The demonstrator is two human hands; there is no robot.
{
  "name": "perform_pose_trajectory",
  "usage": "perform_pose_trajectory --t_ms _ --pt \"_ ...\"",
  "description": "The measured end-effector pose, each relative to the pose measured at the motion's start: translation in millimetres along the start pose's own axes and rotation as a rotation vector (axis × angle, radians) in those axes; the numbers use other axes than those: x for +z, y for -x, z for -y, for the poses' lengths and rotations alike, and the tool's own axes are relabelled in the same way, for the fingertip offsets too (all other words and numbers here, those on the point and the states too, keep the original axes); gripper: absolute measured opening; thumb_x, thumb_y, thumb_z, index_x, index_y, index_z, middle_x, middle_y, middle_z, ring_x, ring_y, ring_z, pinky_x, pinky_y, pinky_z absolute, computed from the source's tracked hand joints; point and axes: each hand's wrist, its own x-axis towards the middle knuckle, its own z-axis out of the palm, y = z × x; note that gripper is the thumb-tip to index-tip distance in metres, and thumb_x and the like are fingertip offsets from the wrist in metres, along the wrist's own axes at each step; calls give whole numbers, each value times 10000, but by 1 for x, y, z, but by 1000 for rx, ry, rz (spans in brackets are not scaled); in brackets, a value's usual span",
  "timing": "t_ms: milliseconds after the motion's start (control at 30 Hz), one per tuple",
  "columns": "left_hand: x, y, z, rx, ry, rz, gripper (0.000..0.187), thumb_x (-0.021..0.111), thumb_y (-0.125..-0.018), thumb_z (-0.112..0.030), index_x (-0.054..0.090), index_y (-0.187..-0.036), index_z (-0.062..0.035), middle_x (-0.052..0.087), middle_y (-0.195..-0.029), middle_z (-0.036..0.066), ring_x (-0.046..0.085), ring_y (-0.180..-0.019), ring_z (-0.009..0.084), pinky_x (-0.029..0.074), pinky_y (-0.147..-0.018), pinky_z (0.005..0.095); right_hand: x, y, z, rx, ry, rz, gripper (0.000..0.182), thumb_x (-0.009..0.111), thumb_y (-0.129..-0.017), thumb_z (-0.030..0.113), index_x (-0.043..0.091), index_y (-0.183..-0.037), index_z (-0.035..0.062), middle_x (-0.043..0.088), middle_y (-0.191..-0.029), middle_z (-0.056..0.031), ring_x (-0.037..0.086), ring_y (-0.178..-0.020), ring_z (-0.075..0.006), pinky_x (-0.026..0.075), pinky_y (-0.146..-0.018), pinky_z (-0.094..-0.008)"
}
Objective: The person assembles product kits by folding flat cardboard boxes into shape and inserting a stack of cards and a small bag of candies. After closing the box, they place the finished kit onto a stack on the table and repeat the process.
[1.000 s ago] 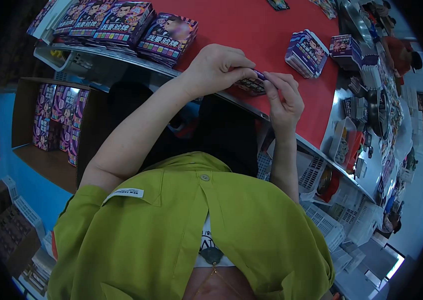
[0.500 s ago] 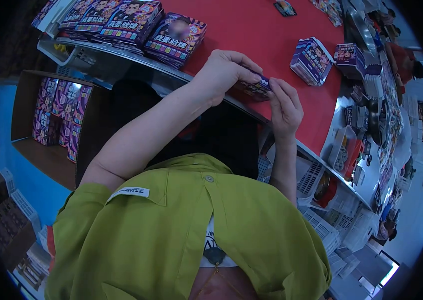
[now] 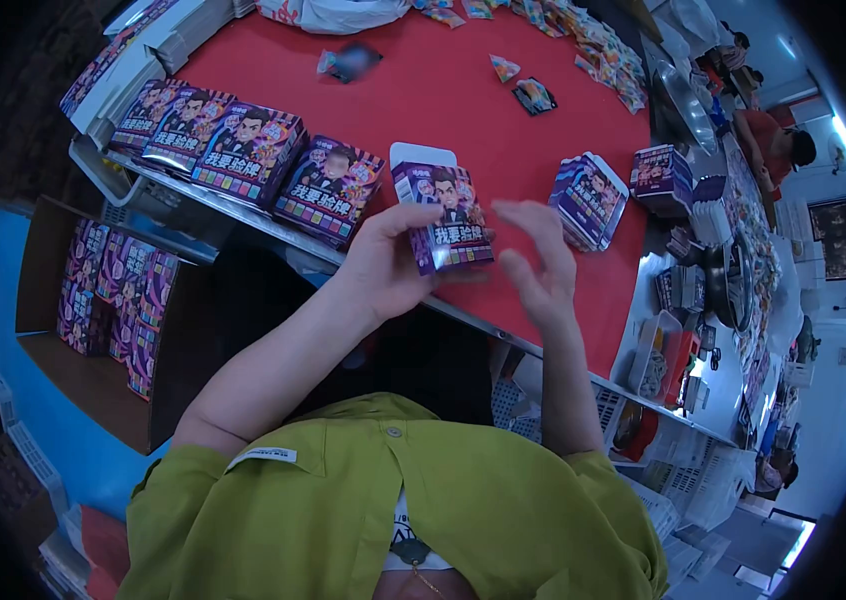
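Observation:
A purple printed box (image 3: 451, 222) with its white top flap raised is in my left hand (image 3: 393, 255), thumb on the front and the other fingers behind it. My right hand (image 3: 543, 265) is just to the right of the box, fingers apart and holding nothing. Left of the box, several similar purple boxes (image 3: 248, 150) stand in a row along the edge of the red table (image 3: 423, 90). A stack of flat purple cartons (image 3: 589, 203) lies to the right of my right hand.
More purple cartons (image 3: 661, 175) are at the right. Small candy packets (image 3: 535, 96) lie farther back. An open cardboard box (image 3: 43, 350) with purple boxes inside is at lower left. A metal bowl (image 3: 683, 105) and a plastic tub (image 3: 655, 350) are at right. A co-worker (image 3: 765, 150) is at far right.
The box in my left hand is now upright, face toward me, with its flap visible. My right hand has come off it and opened. The view has shifted, showing more of the table's back.

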Motion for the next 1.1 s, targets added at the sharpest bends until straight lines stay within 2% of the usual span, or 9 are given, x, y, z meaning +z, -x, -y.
perform_pose_trajectory --t_ms 100,167,233,333,467,667,767,833,1100 --pt "-5 2 5 22 -54 57 490 589 -792 -32 433 -1256 -23 567 -1136 142 579 -1069 297 458 -922 582 4 -72 -65 188 170 -128 434 595 -881 269 512 -1247 49 461 -1337 -167 455 -1208 -345 358 -996 -460" --pt "-13 2 9 -19 -10 131 548 595 -759 43 410 -1271 -16 549 -1151 141 571 -1080 304 450 -938 591 5 -124 -131 335 540 -93 551 577 -885 376 427 -1331 91 369 -1410 -165 387 -1271 -377 329 -1013 -515" --pt "-18 4 9 -12 -28 110 554 577 -752 53 405 -1275 -12 542 -1155 152 566 -1085 314 449 -939 599 5 -176 -177 724 672 76 650 543 -868 492 360 -1377 132 317 -1440 -162 337 -1307 -389 303 -1017 -563" --pt "-10 15 -1 -18 -15 23 549 540 -725 74 411 -1255 15 544 -1160 174 574 -1067 325 494 -904 549 12 -201 -202 910 741 205 692 496 -858 562 349 -1380 133 337 -1424 -169 331 -1310 -389 296 -1019 -572" --pt "-16 12 3 -1 -157 -110 532 545 -703 101 442 -1221 34 582 -1119 174 603 -1020 324 560 -778 466 19 -187 -198 819 768 316 673 484 -859 551 374 -1357 112 390 -1371 -183 366 -1282 -389 321 -1002 -564" --pt "-26 6 18 72 -166 -43 560 572 -667 144 473 -1202 14 621 -1087 155 628 -997 281 540 -833 394 52 -89 -119 472 807 289 720 521 -859 523 368 -1364 35 420 -1319 -224 374 -1258 -389 342 -967 -585" --pt "-30 17 15 120 -201 -56 524 579 -670 133 486 -1173 21 622 -1075 151 635 -978 274 545 -813 385 62 -22 -59 212 809 397 729 623 -781 412 378 -1354 32 374 -1350 -230 344 -1282 -385 325 -988 -534" --pt "-24 32 12 210 -175 -29 479 587 -680 119 497 -1141 26 625 -1045 147 646 -928 265 562 -737 361 54 -4 16 260 525 392 756 661 -729 348 375 -1351 27 368 -1345 -227 337 -1285 -377 299 -1014 -492" --pt "-29 60 5 211 -224 -16 437 596 -688 95 513 -1113 30 624 -1003 138 654 -851 254 571 -632 348 74 13 11 257 613 378 650 678 -724 298 445 -1267 26 461 -1170 -184 433 -1118 -352 351 -912 -477"
